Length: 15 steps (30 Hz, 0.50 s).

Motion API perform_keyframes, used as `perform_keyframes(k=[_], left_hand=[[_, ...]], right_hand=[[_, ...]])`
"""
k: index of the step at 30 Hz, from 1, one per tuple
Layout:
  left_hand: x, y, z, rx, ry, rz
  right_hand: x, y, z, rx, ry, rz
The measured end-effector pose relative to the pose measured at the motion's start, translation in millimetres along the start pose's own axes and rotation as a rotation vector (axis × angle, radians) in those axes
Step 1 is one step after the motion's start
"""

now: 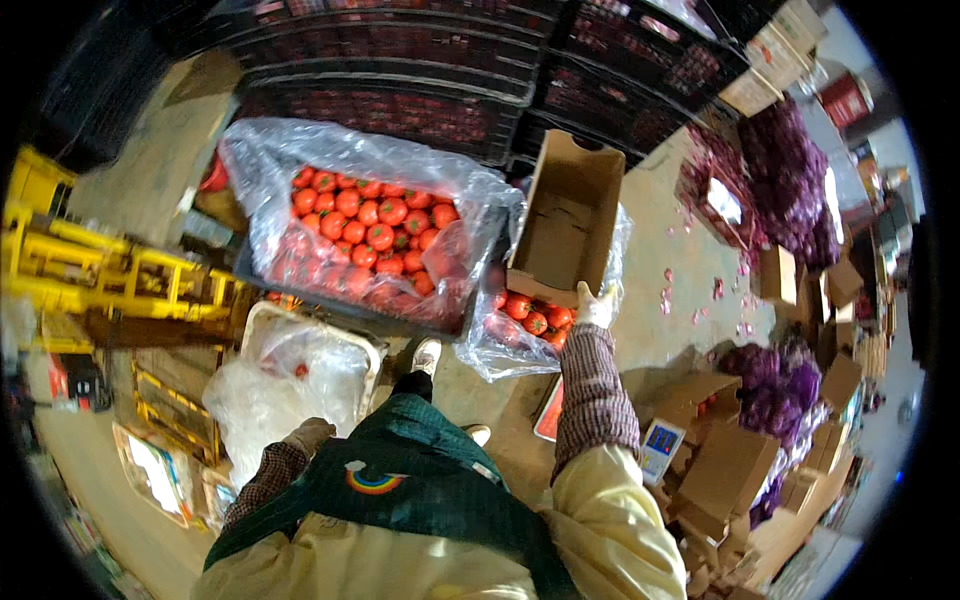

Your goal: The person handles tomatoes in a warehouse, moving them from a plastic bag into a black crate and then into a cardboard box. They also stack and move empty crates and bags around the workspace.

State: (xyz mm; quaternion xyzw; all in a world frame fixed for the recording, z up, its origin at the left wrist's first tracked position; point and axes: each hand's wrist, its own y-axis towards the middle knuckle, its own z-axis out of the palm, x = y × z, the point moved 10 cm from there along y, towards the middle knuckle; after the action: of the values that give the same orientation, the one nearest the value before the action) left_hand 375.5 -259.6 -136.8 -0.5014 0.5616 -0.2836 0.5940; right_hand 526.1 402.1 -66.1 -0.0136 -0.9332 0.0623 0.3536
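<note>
My right hand (pixel 595 307), in a pale glove, grips the near end wall of an open cardboard box (pixel 564 210), thumb over the rim. Only bare cardboard shows inside the box. It is over a plastic-lined container of red tomatoes (pixel 534 322), covering part of them. To its left, a dark crate (pixel 352 306) lined with clear plastic film (pixel 315 139) holds many tomatoes (pixel 379 236). Low at my left side, my gloved left hand (pixel 311 435) is near a white tub (pixel 367 352) with crumpled plastic; its finger position is unclear.
Stacked black crates (pixel 390 67) stand beyond the tomatoes. A yellow metal frame (pixel 120 274) is at left. On the right are a scale with a lit display (pixel 661 442), cardboard boxes (pixel 727 469) and purple net sacks (pixel 780 382). Reddish scraps (pixel 666 300) litter the floor.
</note>
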Motion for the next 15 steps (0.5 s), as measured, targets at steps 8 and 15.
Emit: perform_keyframes(k=[8,15], left_hand=[[-277.9,40.3,-78.4,-0.175,0.115,0.437],[-356.2,111.0,12.5,-0.054,0.0,0.481]], right_hand=[[-69.9,45.9,-62.2,0.195,0.324,0.141],[-157.4,-50.4,-165.3,0.221,0.721,0.358]])
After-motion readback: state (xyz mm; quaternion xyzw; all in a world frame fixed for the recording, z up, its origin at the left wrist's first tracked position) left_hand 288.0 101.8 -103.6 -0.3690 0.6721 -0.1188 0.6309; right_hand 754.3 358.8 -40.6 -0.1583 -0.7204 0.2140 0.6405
